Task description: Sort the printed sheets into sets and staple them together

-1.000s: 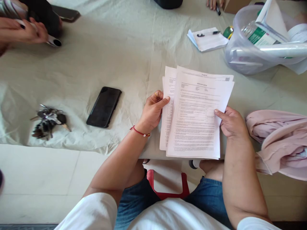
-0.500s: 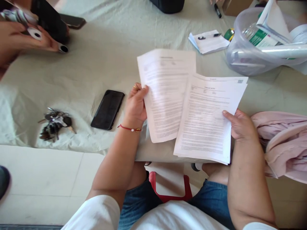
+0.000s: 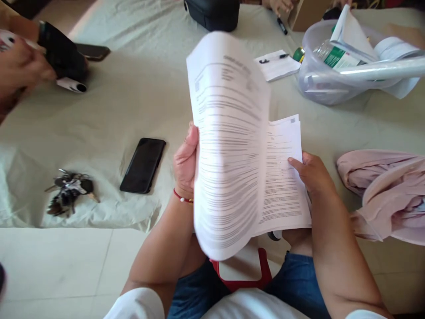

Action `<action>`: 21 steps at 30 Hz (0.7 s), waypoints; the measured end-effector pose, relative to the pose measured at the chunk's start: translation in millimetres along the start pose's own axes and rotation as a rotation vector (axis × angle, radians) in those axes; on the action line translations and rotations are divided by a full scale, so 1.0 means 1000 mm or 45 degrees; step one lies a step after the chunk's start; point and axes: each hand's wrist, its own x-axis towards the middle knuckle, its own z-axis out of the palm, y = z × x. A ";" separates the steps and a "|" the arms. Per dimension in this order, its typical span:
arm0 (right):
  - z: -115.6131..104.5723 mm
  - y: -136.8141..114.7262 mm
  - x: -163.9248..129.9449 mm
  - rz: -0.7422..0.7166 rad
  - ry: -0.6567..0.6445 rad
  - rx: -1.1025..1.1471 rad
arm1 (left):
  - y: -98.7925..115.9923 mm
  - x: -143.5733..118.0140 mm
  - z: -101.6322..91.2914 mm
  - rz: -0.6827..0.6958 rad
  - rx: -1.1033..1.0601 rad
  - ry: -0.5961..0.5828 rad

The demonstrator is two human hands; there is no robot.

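Note:
My left hand [image 3: 186,157] is closed on the left edge of a printed sheet [image 3: 229,146]. That sheet bows toward me and is raised, overlapping the left part of the other papers. My right hand [image 3: 310,170] grips a small stack of printed papers [image 3: 282,186] by its right edge, thumb on top. The stack's top page has a square code in its upper corner. Left of my left hand, a black phone [image 3: 142,165] lies on the cloth-covered table, and a bunch of keys [image 3: 71,190] is farther left.
A clear plastic tub [image 3: 318,86] with a bottle, papers and a roll stands at the back right, beside a notepad [image 3: 277,66]. Pink cloth [image 3: 392,190] lies at the right. A black case [image 3: 214,15] sits at the back. Another person's hands [image 3: 25,64] hold a device at the left.
The left sheet has lifted closer and curved, now covering part of the stack. My right hand and its stack have shifted slightly left. The other person's hands at the left have moved.

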 end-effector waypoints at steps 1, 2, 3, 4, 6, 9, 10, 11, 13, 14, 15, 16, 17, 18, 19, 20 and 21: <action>0.001 0.000 0.000 -0.014 -0.001 -0.016 | -0.005 -0.004 0.006 -0.046 -0.037 -0.030; 0.001 0.000 0.000 -0.022 0.002 -0.023 | -0.009 -0.008 0.011 -0.092 -0.054 -0.068; 0.002 0.000 0.001 -0.024 0.005 -0.018 | -0.015 -0.010 0.014 -0.130 -0.043 -0.109; 0.002 0.000 0.001 -0.023 0.010 -0.004 | -0.021 -0.011 0.016 -0.166 0.006 -0.151; 0.000 -0.001 0.003 -0.021 0.017 0.042 | -0.034 -0.012 0.015 -0.118 0.196 -0.175; -0.004 -0.002 0.004 0.003 0.011 0.094 | -0.052 -0.015 0.006 0.057 0.581 -0.113; -0.005 -0.002 0.004 0.021 0.007 0.099 | -0.056 -0.017 0.002 0.107 0.701 -0.097; -0.006 -0.002 0.002 0.045 0.004 0.105 | -0.058 -0.018 -0.001 0.182 0.836 -0.070; -0.004 -0.004 -0.002 0.094 -0.002 0.122 | -0.061 -0.020 -0.009 0.395 1.109 0.018; -0.002 -0.006 -0.004 0.112 0.002 0.142 | -0.061 -0.019 -0.013 0.517 1.237 0.080; 0.000 -0.009 -0.006 0.124 0.005 0.171 | -0.061 -0.016 -0.017 0.624 1.345 0.144; 0.003 -0.012 -0.008 0.126 0.005 0.211 | -0.061 -0.013 -0.021 0.696 1.423 0.208; 0.007 -0.016 -0.009 0.124 -0.005 0.252 | -0.061 -0.008 -0.025 0.694 1.472 0.248; 0.010 -0.019 -0.009 0.125 -0.026 0.285 | -0.061 -0.003 -0.029 0.627 1.486 0.269; 0.012 -0.022 -0.009 0.131 -0.040 0.311 | -0.063 0.002 -0.032 0.530 1.464 0.295; 0.014 -0.024 -0.009 0.144 -0.041 0.329 | -0.064 0.006 -0.034 0.439 1.415 0.323; 0.016 -0.025 -0.008 0.156 -0.015 0.353 | -0.066 0.009 -0.036 0.382 1.357 0.352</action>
